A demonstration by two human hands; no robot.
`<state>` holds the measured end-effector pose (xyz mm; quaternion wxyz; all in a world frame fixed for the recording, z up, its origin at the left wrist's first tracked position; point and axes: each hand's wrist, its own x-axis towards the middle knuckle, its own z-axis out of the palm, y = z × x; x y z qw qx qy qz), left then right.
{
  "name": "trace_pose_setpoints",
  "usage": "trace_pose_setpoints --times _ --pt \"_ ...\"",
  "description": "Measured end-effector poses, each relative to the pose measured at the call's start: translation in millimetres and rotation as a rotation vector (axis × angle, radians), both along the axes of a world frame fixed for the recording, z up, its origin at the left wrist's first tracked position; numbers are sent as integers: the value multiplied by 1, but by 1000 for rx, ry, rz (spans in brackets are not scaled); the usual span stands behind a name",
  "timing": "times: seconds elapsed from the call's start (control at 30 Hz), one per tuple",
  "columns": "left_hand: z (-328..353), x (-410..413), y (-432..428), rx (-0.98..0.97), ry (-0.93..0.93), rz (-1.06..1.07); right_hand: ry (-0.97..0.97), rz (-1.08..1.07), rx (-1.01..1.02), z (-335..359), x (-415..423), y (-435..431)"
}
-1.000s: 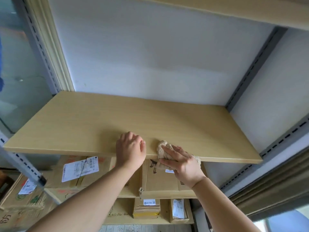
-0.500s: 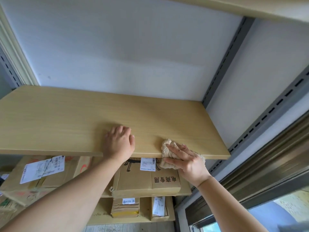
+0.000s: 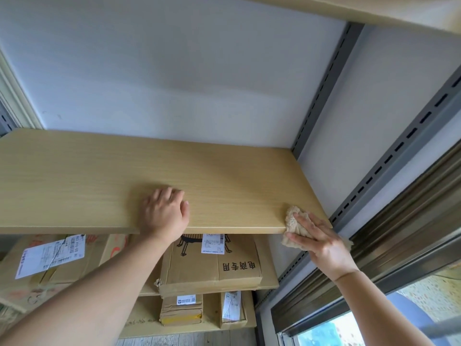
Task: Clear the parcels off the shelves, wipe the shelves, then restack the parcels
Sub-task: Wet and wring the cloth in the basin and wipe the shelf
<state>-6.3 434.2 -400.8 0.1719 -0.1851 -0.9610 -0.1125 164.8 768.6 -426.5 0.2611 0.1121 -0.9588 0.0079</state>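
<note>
Far left, under the bare wooden shelf point(image 3: 74, 176), a big cardboard parcel point(image 3: 52, 265) sits on the lower shelf point(image 3: 270, 283) with a white shipping label point(image 3: 51, 254) across its top. The bare shelf itself carries nothing but the two hands.

The left hand point(image 3: 163, 212) lies on that shelf near its front edge, about midway along, palm down and fingers loosely spread, holding nothing; the forearm reaches up to it from the lower left.

Below and just right of that hand, a flat brown parcel point(image 3: 212, 265) with printed black characters and a small white label lies on the lower shelf. Beneath it, on the bottom shelf point(image 3: 139, 320), a smaller parcel with a yellow band point(image 3: 180, 312) stands beside a slim parcel point(image 3: 233, 309) carrying a white label.

Further right, the right hand point(image 3: 321, 242) presses a beige cloth point(image 3: 295, 224) against the front right corner of the bare shelf, fingers extended flat over it; the cloth wraps over the edge and hangs a little below. Past it, grey slotted uprights point(image 3: 321, 86) run up the white wall, and a window frame point(image 3: 374, 265) shows at the far right.
</note>
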Motion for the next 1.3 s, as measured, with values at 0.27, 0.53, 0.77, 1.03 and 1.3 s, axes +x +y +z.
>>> trace_pose_setpoints --times 0.27,0.53,0.77,1.03,1.3 --pt "0 -3 -3 2 -50 -38 -20 -170 53 12 20 8" --pt "3 2 -10 -46 -126 -120 108 -253 -139 5 17 -53" --pt "15 16 -65 134 -73 -156 223 -250 -711 20 -29 -186" --pt "31 28 -206 439 -128 -51 67 -61 -965 45 -51 -358" --pt "19 40 -380 501 -200 126 -242 43 -1078 43 -76 -532"
